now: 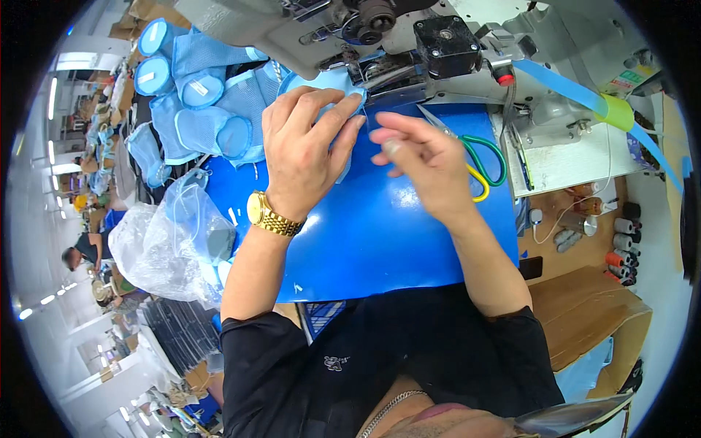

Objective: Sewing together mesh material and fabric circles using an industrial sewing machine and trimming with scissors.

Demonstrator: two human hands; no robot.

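Observation:
My left hand (305, 150), a gold watch on its wrist, bends over a light-blue fabric piece (334, 79) beside the sewing machine's needle area (387, 77). Thumb and fingertips close on the fabric's edge, and the hand hides most of it. To the right, over the blue table top, my right hand (427, 164) is apart from the fabric. Its fingers are half bent and spread, and nothing shows between them. Scissors (484, 157) with green and yellow handles lie just behind the right hand.
Several light-blue mesh pouches (201, 91) are heaped at the left, above a clear plastic bag (164, 241). Blue tape (558, 79) runs from the machine through a yellow-green roll (615, 113). At right are thread spools (623, 244) and a cardboard box (591, 314).

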